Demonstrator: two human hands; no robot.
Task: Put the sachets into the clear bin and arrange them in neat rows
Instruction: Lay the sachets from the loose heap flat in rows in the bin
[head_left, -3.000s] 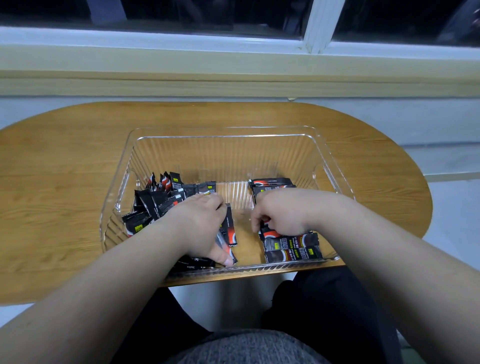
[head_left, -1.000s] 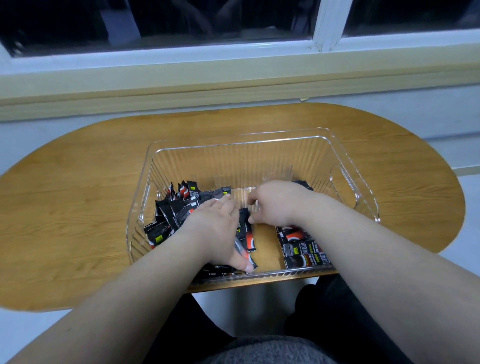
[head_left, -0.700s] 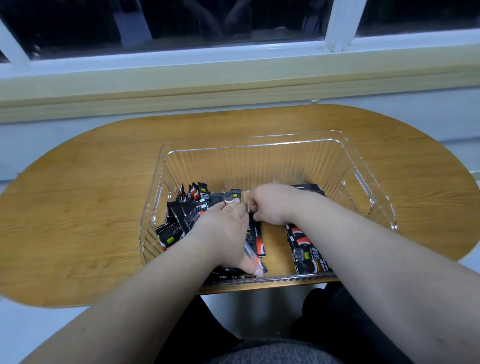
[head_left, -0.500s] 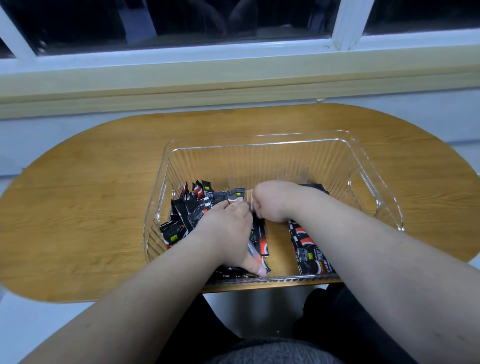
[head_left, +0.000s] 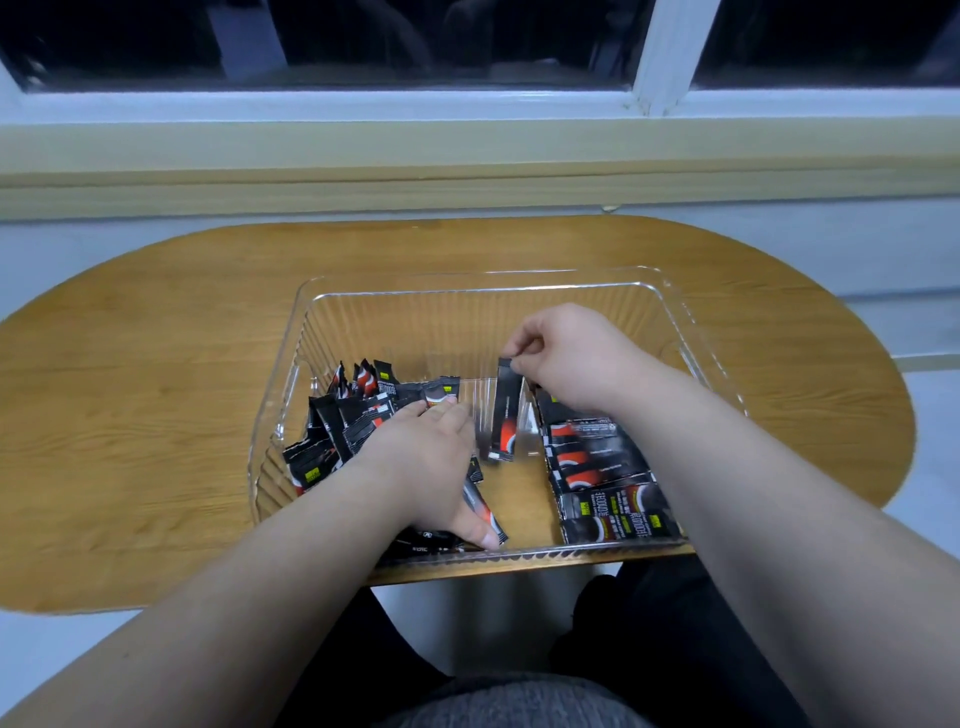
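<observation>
A clear ribbed bin (head_left: 483, 280) stands on the wooden table, near its front edge. A loose heap of black-and-red sachets (head_left: 358, 410) fills the bin's left side. My left hand (head_left: 431, 462) lies flat on that heap, palm down, pressing several sachets. A tidy row of flat sachets (head_left: 602, 478) runs along the bin's right side. My right hand (head_left: 566, 353) hovers above the bin's middle and pinches the top end of one sachet (head_left: 506, 410), which hangs upright.
The oval wooden table (head_left: 156, 405) stands against a wall under a window sill (head_left: 467, 150). The bin's near wall overhangs the table's front edge, just above my lap. The bin's far half holds no sachets.
My right hand has lifted from the bin floor, pulling one sachet up out of the middle so that it hangs upright. My left hand has stayed on the heap.
</observation>
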